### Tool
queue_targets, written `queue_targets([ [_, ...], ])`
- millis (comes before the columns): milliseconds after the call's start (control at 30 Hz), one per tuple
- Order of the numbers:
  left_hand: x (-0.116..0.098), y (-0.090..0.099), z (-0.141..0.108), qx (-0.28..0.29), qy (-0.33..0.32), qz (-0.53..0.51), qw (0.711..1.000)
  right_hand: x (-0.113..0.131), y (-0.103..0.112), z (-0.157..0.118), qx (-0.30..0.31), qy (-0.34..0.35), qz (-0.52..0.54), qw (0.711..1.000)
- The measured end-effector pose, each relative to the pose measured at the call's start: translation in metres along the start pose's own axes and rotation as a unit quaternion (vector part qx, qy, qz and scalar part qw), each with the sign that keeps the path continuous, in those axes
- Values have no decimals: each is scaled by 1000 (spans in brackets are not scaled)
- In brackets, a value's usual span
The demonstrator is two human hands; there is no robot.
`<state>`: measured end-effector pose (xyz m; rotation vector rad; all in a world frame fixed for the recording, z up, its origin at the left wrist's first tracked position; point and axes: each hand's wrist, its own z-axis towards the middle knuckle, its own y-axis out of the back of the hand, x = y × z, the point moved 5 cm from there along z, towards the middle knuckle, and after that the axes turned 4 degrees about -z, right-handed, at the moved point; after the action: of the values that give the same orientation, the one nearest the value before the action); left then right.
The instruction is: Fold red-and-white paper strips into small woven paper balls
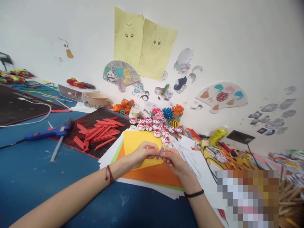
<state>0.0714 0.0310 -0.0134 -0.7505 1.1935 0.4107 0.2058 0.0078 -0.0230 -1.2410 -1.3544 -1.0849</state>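
Over a stack of coloured paper sheets, my two hands meet at a small folded paper piece with red and whitish edges. My left hand pinches it from the left, with a bit of red showing by the fingers. From the right, the fingertips of my right hand are closed on the same piece. Fingers cover much of it, so its full shape is hidden. Just beyond the hands sit several red-and-white folded paper balls.
Red paper strips lie piled on a dark mat at left, near a blue glue gun. Paper flowers and a beige bowl stand by the wall. A yellow bottle lies among scraps at right.
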Motion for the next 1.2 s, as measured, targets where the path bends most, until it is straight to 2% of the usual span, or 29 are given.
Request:
queue_targets([
  [400,0,0,2,-13,-13,-28,999,-1,0,2,-2,32,12,999],
  [633,6,0,3,-53,-18,-45,997,-6,-1,5,-18,37,37,998],
  [800,2,-4,2,-28,-36,-10,999,-6,4,5,-21,48,8,999],
  [900,-4,-2,1,-29,-41,53,997,-2,7,3,-14,69,-33,997],
  [967,-10,1,1,-27,-45,149,988,5,8,1,-4,100,-78,992],
  [1100,-20,7,1,-24,-89,361,928,18,10,-3,-8,190,-206,960],
  [1200,-22,12,2,-13,-123,438,891,21,15,-1,-46,259,-281,923],
])
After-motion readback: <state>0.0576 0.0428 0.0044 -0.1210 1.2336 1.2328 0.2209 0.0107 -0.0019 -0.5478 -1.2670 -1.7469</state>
